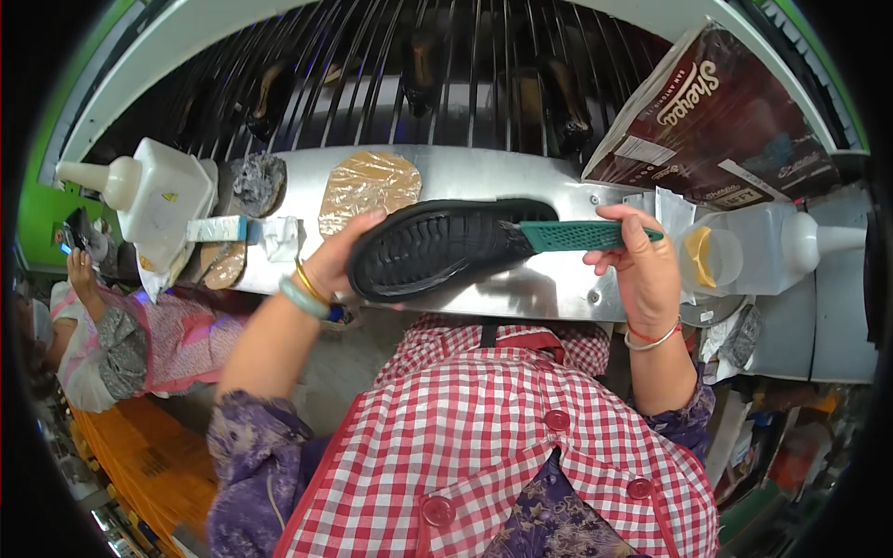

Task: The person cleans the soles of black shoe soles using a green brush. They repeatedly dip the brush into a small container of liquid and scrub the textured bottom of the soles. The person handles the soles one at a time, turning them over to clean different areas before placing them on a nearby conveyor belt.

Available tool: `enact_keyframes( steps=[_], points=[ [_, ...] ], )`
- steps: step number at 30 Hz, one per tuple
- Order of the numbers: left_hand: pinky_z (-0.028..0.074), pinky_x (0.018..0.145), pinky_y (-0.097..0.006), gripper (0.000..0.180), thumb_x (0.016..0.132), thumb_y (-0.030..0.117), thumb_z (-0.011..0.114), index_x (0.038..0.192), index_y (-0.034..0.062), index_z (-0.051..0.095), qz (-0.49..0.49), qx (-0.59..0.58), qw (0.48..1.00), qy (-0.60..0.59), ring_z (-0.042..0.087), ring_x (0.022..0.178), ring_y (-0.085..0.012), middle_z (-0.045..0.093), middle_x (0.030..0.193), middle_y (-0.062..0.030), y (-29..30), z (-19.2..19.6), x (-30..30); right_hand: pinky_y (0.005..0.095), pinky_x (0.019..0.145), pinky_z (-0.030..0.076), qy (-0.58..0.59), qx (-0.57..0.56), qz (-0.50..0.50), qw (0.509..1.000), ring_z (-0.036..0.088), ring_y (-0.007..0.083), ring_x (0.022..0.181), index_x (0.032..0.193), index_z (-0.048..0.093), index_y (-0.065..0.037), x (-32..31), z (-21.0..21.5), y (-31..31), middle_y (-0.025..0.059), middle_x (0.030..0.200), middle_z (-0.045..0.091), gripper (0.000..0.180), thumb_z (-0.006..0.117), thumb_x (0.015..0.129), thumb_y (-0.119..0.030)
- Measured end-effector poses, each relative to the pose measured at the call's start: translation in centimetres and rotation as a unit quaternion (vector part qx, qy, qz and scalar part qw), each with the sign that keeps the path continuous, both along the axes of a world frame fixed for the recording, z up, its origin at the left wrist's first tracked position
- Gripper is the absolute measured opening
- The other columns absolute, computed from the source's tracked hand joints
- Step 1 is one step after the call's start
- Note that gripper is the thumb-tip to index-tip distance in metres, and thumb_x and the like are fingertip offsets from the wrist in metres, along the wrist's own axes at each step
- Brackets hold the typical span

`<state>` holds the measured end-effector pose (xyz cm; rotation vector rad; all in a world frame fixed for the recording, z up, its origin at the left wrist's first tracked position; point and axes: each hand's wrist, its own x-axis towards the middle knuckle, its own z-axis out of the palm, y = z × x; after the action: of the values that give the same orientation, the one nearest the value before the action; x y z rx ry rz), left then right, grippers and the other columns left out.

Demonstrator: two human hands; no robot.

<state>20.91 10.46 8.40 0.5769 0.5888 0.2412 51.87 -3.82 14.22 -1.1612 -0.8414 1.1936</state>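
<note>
A sole brushed over a steel worktop

The steel worktop (549, 288) was laid beneath the work, perhaps to catch drips. The black sole (437, 246) was propped tread-up above it, gripped at its heel end by the left hand (339, 260), fingers clamped. A green-handled brush (577, 235) was pinched in the right hand (642, 270), bristles touching the sole's toe end.

Dark brown box (721, 112), upper right
</note>
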Motion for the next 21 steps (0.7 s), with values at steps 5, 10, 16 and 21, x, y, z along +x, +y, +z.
enact_keyframes(
  steps=[5,10,16,21],
  points=[
    [0.050,0.080,-0.061,0.063,0.087,0.049,0.049,0.133,0.0070,0.039,0.157,-0.030,0.968,-0.192,0.058,0.105,-0.0335,0.052,0.124,-0.0184,-4.2,-0.4,3.0,0.0251,0.067,0.050,-0.027,0.081,-0.016,0.996,0.065,0.0175,0.079,0.107,0.062,0.002,-5.5,0.4,1.4,0.0117,0.099,0.065,0.023,0.060,0.088,-0.010],
    [0.050,0.088,-0.035,0.055,0.087,0.047,0.048,0.119,0.0014,0.053,0.288,0.043,0.947,-0.138,0.060,0.101,-0.0225,0.060,0.113,-0.0125,-4.3,-1.7,5.0,0.0294,0.065,0.053,-0.425,0.322,0.025,0.845,0.065,0.0251,0.076,0.100,0.066,-0.003,-9.0,-0.3,0.2,0.0143,0.092,0.067,0.023,0.067,0.077,-0.003],
    [0.046,0.092,-0.054,0.063,0.081,0.043,0.057,0.126,-0.0002,0.045,0.152,0.008,0.964,-0.220,0.057,0.107,-0.0316,0.056,0.119,-0.0178,-5.1,-1.9,4.6,0.0246,0.067,0.050,-0.165,0.152,-0.046,0.973,0.062,0.0130,0.076,0.098,0.064,0.003,-7.8,1.0,-0.9,0.0107,0.088,0.065,0.015,0.056,0.087,0.001],
    [0.037,0.101,-0.045,0.074,0.077,0.042,0.063,0.135,0.0036,0.037,0.094,-0.049,0.977,-0.187,0.050,0.117,-0.0260,0.049,0.130,-0.0131,-6.1,-5.1,6.0,0.0270,0.061,0.048,-0.074,0.177,-0.234,0.953,0.059,0.0169,0.065,0.097,0.058,0.004,-6.4,-0.9,-0.2,0.0103,0.082,0.060,0.019,0.047,0.094,-0.010]
  ],
)
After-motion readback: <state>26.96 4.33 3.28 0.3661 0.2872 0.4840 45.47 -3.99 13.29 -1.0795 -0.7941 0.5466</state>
